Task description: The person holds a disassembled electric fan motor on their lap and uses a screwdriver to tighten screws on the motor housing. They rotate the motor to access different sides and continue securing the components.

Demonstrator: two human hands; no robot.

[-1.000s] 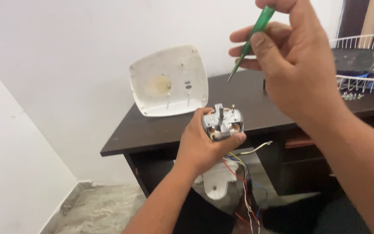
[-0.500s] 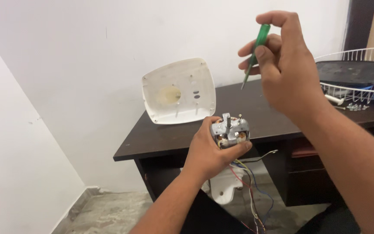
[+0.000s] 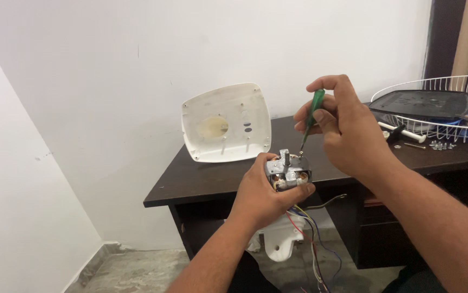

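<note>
Left hand (image 3: 261,198) clasps the motor (image 3: 288,172); at one o'clock, right hand (image 3: 348,130) pinches the screwdriver (image 3: 311,120), tip on the motor top.

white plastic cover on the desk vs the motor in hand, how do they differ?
The white square plastic cover leans upright on the dark wooden desk, untouched; the small grey metal motor is gripped in the left hand. Cover is broad and thin; motor is compact and blocky, trailing coloured wires. The green-handled screwdriver, in the right hand, meets the motor only.
</note>
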